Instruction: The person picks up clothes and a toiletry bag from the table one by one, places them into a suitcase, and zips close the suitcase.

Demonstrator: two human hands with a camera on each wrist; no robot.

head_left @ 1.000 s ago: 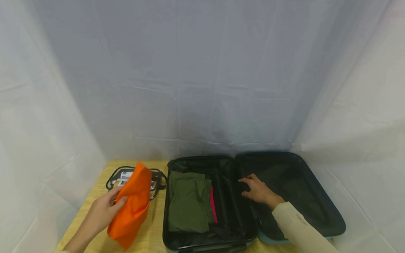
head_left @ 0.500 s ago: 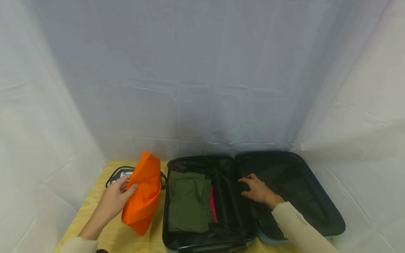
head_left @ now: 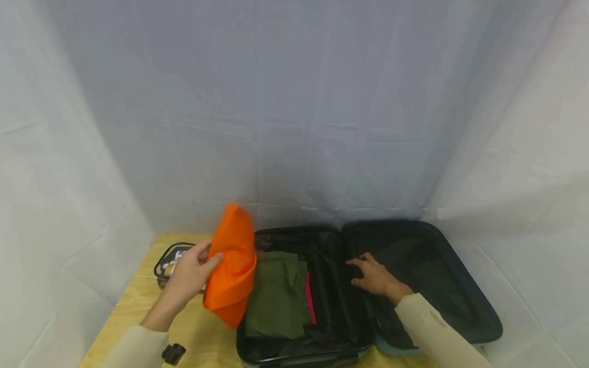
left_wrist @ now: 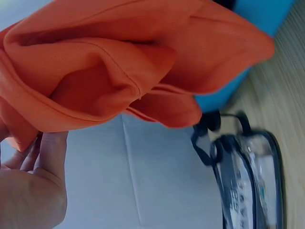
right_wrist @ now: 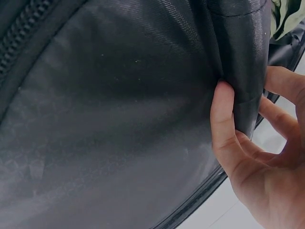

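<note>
One open suitcase (head_left: 368,286) lies on the wooden table (head_left: 133,317). The left hand (head_left: 190,276) grips one folded orange garment (head_left: 232,263) at the suitcase's left edge, above one clear pouch (head_left: 167,258). Only the right wrist view shows the right hand (right_wrist: 257,157) pinching a fold of the black lining (right_wrist: 119,119); the head view shows it on the suitcase's middle divider. One green garment (head_left: 276,294) lies inside.
</note>
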